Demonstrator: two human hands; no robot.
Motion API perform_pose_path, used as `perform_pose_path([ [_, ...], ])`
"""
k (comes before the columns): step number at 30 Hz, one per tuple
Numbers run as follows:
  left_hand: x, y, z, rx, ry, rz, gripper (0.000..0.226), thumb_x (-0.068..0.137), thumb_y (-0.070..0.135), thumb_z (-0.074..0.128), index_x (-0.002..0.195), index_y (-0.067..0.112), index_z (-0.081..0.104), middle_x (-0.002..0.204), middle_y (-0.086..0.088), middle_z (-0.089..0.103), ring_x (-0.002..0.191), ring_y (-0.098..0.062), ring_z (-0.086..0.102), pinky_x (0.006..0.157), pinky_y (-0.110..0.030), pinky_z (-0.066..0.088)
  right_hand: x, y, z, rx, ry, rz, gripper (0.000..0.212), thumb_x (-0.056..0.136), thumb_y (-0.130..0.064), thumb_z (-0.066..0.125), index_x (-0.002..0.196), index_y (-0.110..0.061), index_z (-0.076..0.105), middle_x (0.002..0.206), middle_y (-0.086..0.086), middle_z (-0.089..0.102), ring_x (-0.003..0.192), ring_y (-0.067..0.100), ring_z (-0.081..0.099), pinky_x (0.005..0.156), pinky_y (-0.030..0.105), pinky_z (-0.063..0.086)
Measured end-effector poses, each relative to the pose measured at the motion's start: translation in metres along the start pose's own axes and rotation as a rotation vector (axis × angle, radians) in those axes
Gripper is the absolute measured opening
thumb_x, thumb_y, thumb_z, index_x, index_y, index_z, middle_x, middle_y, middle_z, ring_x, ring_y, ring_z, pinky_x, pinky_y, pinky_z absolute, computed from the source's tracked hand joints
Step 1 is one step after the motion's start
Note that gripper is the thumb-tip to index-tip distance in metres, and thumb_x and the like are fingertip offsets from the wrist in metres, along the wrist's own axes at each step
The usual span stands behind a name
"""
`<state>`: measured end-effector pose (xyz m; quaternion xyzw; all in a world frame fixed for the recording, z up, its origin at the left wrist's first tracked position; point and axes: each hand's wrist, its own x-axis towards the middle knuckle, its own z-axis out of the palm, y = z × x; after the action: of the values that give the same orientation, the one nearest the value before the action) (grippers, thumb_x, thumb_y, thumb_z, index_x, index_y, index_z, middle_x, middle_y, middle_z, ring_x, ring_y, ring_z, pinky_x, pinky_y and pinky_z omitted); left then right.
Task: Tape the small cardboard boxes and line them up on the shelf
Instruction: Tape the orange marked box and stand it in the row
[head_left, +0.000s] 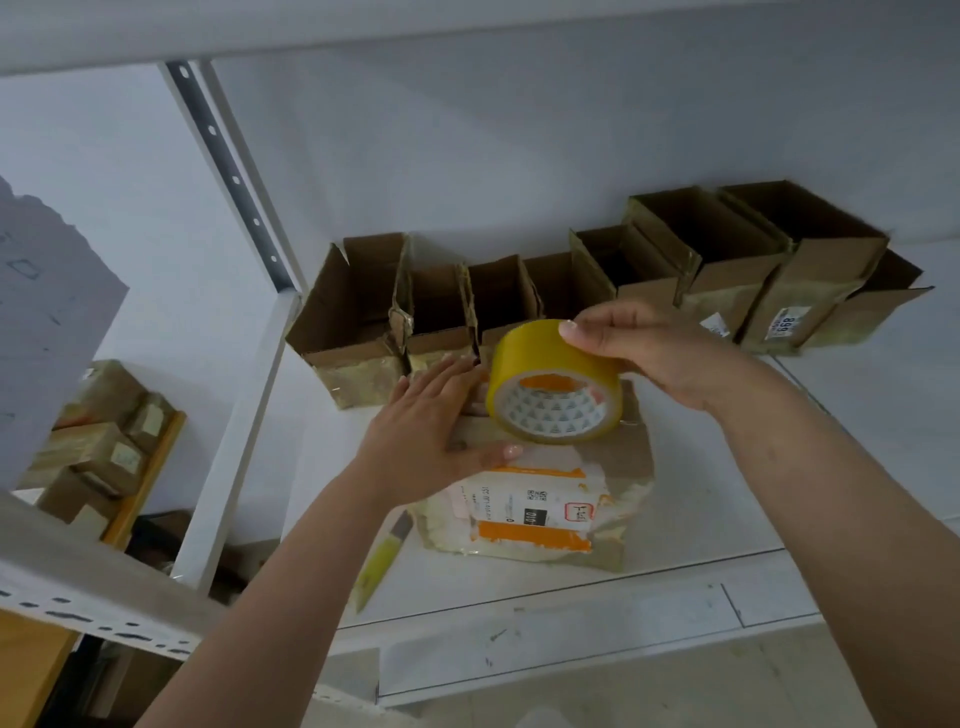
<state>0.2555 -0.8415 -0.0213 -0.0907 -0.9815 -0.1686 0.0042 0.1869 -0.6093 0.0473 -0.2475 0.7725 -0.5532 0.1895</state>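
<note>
Yellow tape roll (555, 382) is gripped in the right hand (649, 353), held just above a labelled box (535, 499) on the white shelf (701, 499). The left hand (426, 426) lies flat, fingers straight, pressing that box. Open boxes (571, 280) line the back wall; a yellow knife (382, 558) lies beside the box.

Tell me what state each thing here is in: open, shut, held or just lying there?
Row of boxes: tops open, lined along the shelf's back.
Front box: flaps shut, under the left hand.
Tape roll: gripped by the right hand over the front box.
Yellow knife: lying on the shelf, untouched.
</note>
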Motion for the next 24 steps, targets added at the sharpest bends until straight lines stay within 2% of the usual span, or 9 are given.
perform_pose_path([
  [2,0.001,0.0,0.0,0.009,-0.016,-0.006,0.107,0.069,0.093,0.032,0.154,0.03,0.018,0.162,0.012,0.013,0.149,-0.007,0.003,0.123,-0.043,0.004,-0.011,-0.006,-0.016,-0.122,0.082,0.014,0.059,0.052,-0.07,0.066,0.08,-0.019,0.075,0.07,-0.004,0.072,0.066,0.006,0.067,0.073,0.028,0.047],
  [6,0.0,0.0,0.0,0.033,-0.033,-0.013,0.108,0.068,0.094,0.026,0.154,0.029,0.016,0.162,0.012,0.012,0.149,-0.008,0.003,0.121,-0.041,0.002,-0.031,-0.009,-0.05,-0.467,0.12,0.09,0.07,0.05,-0.079,0.063,0.068,-0.012,0.072,0.058,0.001,0.066,0.05,0.007,0.063,0.051,0.021,0.045],
  [9,0.0,-0.001,0.0,0.061,-0.029,-0.014,0.112,0.064,0.094,0.02,0.154,0.029,0.015,0.163,0.011,0.011,0.149,-0.009,0.005,0.12,-0.041,0.003,-0.041,0.005,-0.065,-0.616,0.174,0.237,0.068,0.053,-0.078,0.064,0.067,-0.012,0.072,0.057,0.001,0.064,0.048,0.007,0.06,0.052,0.024,0.042],
  [12,0.0,0.0,0.001,0.067,-0.027,-0.013,0.111,0.064,0.093,0.02,0.155,0.029,0.014,0.163,0.011,0.011,0.149,-0.007,0.004,0.12,-0.04,0.002,-0.043,0.032,-0.066,-0.593,0.198,0.302,0.057,0.061,-0.073,0.066,0.071,-0.017,0.073,0.071,0.001,0.069,0.066,0.015,0.066,0.059,0.027,0.047],
  [14,-0.001,0.001,0.001,0.068,-0.022,-0.013,0.109,0.065,0.092,0.022,0.155,0.029,0.014,0.163,0.01,0.011,0.149,-0.008,0.003,0.121,-0.041,0.003,-0.042,0.051,-0.062,-0.55,0.2,0.331,0.052,0.066,-0.068,0.069,0.076,-0.018,0.074,0.073,0.004,0.07,0.068,0.017,0.067,0.058,0.026,0.048],
  [16,-0.001,0.001,0.0,0.072,-0.028,-0.024,0.109,0.066,0.092,0.023,0.155,0.029,0.014,0.163,0.01,0.011,0.15,-0.008,0.003,0.122,-0.042,0.004,-0.042,0.069,-0.056,-0.518,0.188,0.344,0.05,0.069,-0.066,0.07,0.076,-0.016,0.073,0.071,0.002,0.069,0.067,0.016,0.066,0.059,0.026,0.046],
  [19,-0.001,0.002,-0.001,0.071,-0.054,-0.038,0.108,0.066,0.092,0.026,0.155,0.03,0.013,0.163,0.01,0.01,0.15,-0.008,0.001,0.121,-0.043,0.004,-0.046,0.094,-0.041,-0.389,0.21,0.326,0.061,0.061,-0.071,0.065,0.066,-0.01,0.069,0.056,-0.001,0.061,0.056,0.014,0.06,0.057,0.025,0.042],
  [21,-0.001,0.006,-0.003,0.062,-0.075,-0.047,0.106,0.07,0.089,0.032,0.155,0.03,0.012,0.163,0.01,0.008,0.15,-0.009,0.0,0.121,-0.044,0.004,-0.045,0.104,-0.034,-0.335,0.241,0.302,0.062,0.06,-0.071,0.062,0.064,-0.01,0.068,0.053,-0.001,0.058,0.052,0.013,0.057,0.054,0.024,0.041],
  [24,-0.001,0.014,-0.012,0.114,-0.155,-0.084,0.105,0.073,0.087,0.031,0.156,0.028,0.007,0.164,0.008,-0.002,0.15,-0.012,-0.009,0.12,-0.047,-0.008,-0.042,0.111,-0.034,-0.322,0.261,0.273,0.055,0.069,-0.067,0.065,0.063,-0.013,0.068,0.052,-0.002,0.059,0.052,0.013,0.058,0.054,0.024,0.042],
])
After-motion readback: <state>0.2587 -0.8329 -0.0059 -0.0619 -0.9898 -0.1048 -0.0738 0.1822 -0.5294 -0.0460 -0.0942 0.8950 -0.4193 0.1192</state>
